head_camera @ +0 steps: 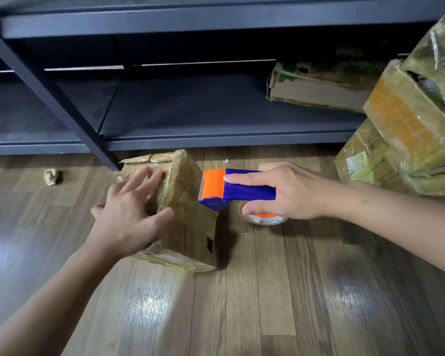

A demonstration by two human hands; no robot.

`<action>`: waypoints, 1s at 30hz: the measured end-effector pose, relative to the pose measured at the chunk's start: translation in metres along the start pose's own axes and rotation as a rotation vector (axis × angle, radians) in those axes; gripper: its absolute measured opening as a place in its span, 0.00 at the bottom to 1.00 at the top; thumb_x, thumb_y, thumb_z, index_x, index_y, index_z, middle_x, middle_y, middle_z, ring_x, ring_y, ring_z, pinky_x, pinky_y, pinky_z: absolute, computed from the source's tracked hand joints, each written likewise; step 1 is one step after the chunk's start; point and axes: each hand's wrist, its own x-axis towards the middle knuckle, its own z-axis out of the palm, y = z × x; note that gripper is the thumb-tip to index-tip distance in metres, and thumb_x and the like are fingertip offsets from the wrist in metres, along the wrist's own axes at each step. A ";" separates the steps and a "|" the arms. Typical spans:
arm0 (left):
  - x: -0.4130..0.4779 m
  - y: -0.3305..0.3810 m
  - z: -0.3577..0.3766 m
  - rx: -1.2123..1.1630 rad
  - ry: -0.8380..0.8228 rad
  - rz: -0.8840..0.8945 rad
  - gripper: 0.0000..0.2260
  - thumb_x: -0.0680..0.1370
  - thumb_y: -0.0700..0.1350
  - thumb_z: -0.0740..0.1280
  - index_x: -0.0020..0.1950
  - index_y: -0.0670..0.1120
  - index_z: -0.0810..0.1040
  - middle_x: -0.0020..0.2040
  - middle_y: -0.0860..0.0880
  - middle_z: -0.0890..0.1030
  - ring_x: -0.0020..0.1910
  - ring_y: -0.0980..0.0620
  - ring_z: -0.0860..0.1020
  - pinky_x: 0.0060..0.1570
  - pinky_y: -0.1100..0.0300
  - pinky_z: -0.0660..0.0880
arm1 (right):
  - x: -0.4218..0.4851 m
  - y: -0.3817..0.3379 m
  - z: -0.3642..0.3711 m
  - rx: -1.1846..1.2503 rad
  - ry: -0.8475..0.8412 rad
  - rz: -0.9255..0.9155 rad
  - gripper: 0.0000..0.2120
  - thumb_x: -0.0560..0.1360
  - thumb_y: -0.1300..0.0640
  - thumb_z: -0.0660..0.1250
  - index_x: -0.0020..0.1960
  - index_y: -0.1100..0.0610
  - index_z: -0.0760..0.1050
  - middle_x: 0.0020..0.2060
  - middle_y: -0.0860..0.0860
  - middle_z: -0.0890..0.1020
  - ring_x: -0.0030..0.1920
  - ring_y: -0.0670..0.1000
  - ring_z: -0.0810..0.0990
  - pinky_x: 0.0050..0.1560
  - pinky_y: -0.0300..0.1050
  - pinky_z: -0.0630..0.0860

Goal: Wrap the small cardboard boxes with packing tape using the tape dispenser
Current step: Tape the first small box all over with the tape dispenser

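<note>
The left hand (129, 214), fingers spread, steadies the cardboard box (188, 222) while the right hand (280, 194) grips the tape dispenser (231, 188); best press the blade flat before pulling.

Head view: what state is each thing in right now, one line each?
Small cardboard box: on the floor, worn, hole in its side.
Left grip: fingers spread, on the box.
Tape dispenser: held, blade toward the box.
Right grip: curled round the dispenser.
Tape roll: mounted in the dispenser.
Shelf box: torn and dented.
Paper wad: crumpled on the floor.
</note>
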 end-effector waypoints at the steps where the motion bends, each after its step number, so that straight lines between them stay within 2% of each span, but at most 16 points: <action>1: 0.000 -0.002 0.000 -0.121 0.049 -0.006 0.40 0.66 0.67 0.61 0.79 0.62 0.66 0.81 0.62 0.61 0.80 0.49 0.60 0.72 0.29 0.61 | 0.003 -0.003 0.000 0.008 0.005 0.000 0.31 0.74 0.28 0.61 0.75 0.30 0.58 0.41 0.44 0.71 0.41 0.43 0.71 0.39 0.33 0.62; 3: 0.002 0.000 0.003 -0.486 0.079 -0.037 0.39 0.63 0.63 0.69 0.76 0.59 0.73 0.76 0.59 0.72 0.75 0.54 0.70 0.70 0.41 0.73 | 0.010 -0.009 -0.002 0.030 0.002 0.004 0.31 0.74 0.29 0.62 0.75 0.30 0.59 0.42 0.45 0.72 0.41 0.43 0.72 0.39 0.34 0.62; 4: 0.002 0.003 0.008 -0.662 0.064 -0.046 0.39 0.62 0.60 0.71 0.75 0.58 0.75 0.73 0.56 0.75 0.71 0.53 0.74 0.64 0.50 0.79 | 0.013 -0.011 -0.003 0.032 -0.005 0.006 0.30 0.74 0.30 0.62 0.74 0.30 0.60 0.42 0.45 0.72 0.43 0.42 0.72 0.39 0.34 0.62; 6: 0.003 0.004 0.019 -0.859 0.041 -0.052 0.39 0.60 0.57 0.73 0.73 0.59 0.76 0.70 0.49 0.76 0.67 0.47 0.77 0.48 0.63 0.82 | 0.018 -0.014 -0.004 0.006 -0.020 0.010 0.29 0.75 0.32 0.64 0.74 0.30 0.61 0.42 0.44 0.72 0.45 0.38 0.71 0.39 0.34 0.62; 8: 0.006 -0.004 0.034 -0.926 0.052 -0.060 0.38 0.60 0.56 0.75 0.71 0.62 0.77 0.68 0.42 0.76 0.66 0.39 0.76 0.45 0.64 0.81 | 0.021 -0.017 -0.003 -0.032 -0.053 0.030 0.29 0.75 0.31 0.63 0.74 0.30 0.60 0.43 0.43 0.71 0.45 0.37 0.70 0.41 0.35 0.63; 11: 0.007 -0.026 0.054 -1.026 0.042 -0.073 0.34 0.61 0.53 0.77 0.69 0.63 0.79 0.66 0.35 0.75 0.67 0.34 0.75 0.47 0.61 0.81 | 0.027 -0.024 0.001 -0.117 -0.100 0.052 0.28 0.76 0.32 0.62 0.74 0.30 0.61 0.41 0.44 0.72 0.41 0.42 0.71 0.43 0.41 0.69; 13: 0.005 -0.039 0.062 -1.073 -0.017 -0.052 0.34 0.64 0.50 0.76 0.71 0.59 0.78 0.66 0.38 0.79 0.65 0.38 0.78 0.47 0.58 0.82 | 0.034 -0.032 0.005 -0.167 -0.122 0.048 0.27 0.78 0.33 0.62 0.75 0.32 0.62 0.41 0.43 0.72 0.41 0.45 0.72 0.43 0.40 0.70; 15: 0.001 -0.047 0.066 -1.152 -0.088 -0.042 0.30 0.69 0.41 0.73 0.72 0.53 0.78 0.62 0.39 0.83 0.57 0.43 0.83 0.46 0.57 0.82 | 0.042 -0.042 0.013 -0.198 -0.149 0.024 0.27 0.78 0.33 0.60 0.76 0.33 0.61 0.40 0.41 0.69 0.45 0.47 0.72 0.43 0.44 0.71; 16: -0.002 -0.050 0.067 -1.177 -0.119 -0.054 0.26 0.71 0.38 0.71 0.69 0.51 0.80 0.60 0.38 0.84 0.53 0.45 0.84 0.43 0.58 0.82 | 0.047 -0.046 0.017 -0.209 -0.162 0.015 0.27 0.79 0.33 0.60 0.76 0.33 0.61 0.40 0.41 0.66 0.46 0.48 0.71 0.45 0.46 0.72; 18: -0.007 -0.051 0.069 -1.190 -0.155 -0.133 0.18 0.73 0.39 0.68 0.61 0.51 0.84 0.57 0.38 0.84 0.46 0.48 0.85 0.38 0.61 0.81 | 0.055 -0.054 0.026 -0.239 -0.184 0.003 0.27 0.79 0.33 0.59 0.77 0.34 0.60 0.45 0.45 0.66 0.45 0.50 0.71 0.47 0.48 0.74; 20: -0.006 -0.050 0.073 -1.167 -0.138 -0.259 0.12 0.77 0.45 0.70 0.60 0.48 0.83 0.54 0.40 0.85 0.43 0.51 0.84 0.36 0.62 0.80 | 0.064 -0.062 0.034 -0.281 -0.187 -0.019 0.27 0.80 0.34 0.59 0.77 0.35 0.60 0.50 0.49 0.70 0.44 0.50 0.69 0.45 0.47 0.72; 22: 0.003 -0.050 0.078 -0.997 -0.030 -0.404 0.18 0.78 0.56 0.71 0.60 0.44 0.77 0.45 0.44 0.83 0.34 0.54 0.79 0.31 0.61 0.75 | 0.071 -0.069 0.040 -0.328 -0.177 -0.048 0.27 0.80 0.34 0.58 0.78 0.37 0.60 0.58 0.52 0.75 0.44 0.51 0.68 0.44 0.47 0.70; 23: 0.010 -0.050 0.079 -0.820 0.037 -0.450 0.21 0.79 0.61 0.69 0.58 0.44 0.74 0.43 0.45 0.81 0.34 0.52 0.78 0.32 0.58 0.74 | 0.074 -0.072 0.043 -0.352 -0.173 -0.060 0.27 0.80 0.34 0.57 0.78 0.37 0.61 0.60 0.52 0.76 0.44 0.52 0.69 0.44 0.47 0.70; 26: 0.024 -0.050 0.078 -0.249 0.137 -0.444 0.24 0.80 0.66 0.62 0.48 0.44 0.70 0.40 0.47 0.76 0.43 0.42 0.76 0.44 0.50 0.70 | 0.079 -0.076 0.046 -0.398 -0.168 -0.072 0.26 0.80 0.35 0.57 0.77 0.37 0.61 0.62 0.52 0.77 0.50 0.55 0.76 0.44 0.48 0.71; 28: 0.028 -0.050 0.079 -0.080 0.096 -0.394 0.26 0.81 0.67 0.57 0.44 0.43 0.70 0.37 0.46 0.74 0.42 0.40 0.74 0.43 0.50 0.69 | 0.079 -0.077 0.046 -0.419 -0.166 -0.083 0.26 0.81 0.35 0.57 0.77 0.38 0.61 0.61 0.53 0.77 0.53 0.56 0.78 0.46 0.49 0.73; 30: 0.029 -0.052 0.080 -0.004 0.087 -0.364 0.27 0.81 0.66 0.55 0.41 0.43 0.70 0.38 0.42 0.75 0.42 0.37 0.75 0.42 0.49 0.69 | 0.078 -0.078 0.045 -0.446 -0.167 -0.091 0.26 0.81 0.35 0.57 0.78 0.38 0.60 0.62 0.53 0.77 0.54 0.57 0.78 0.47 0.49 0.74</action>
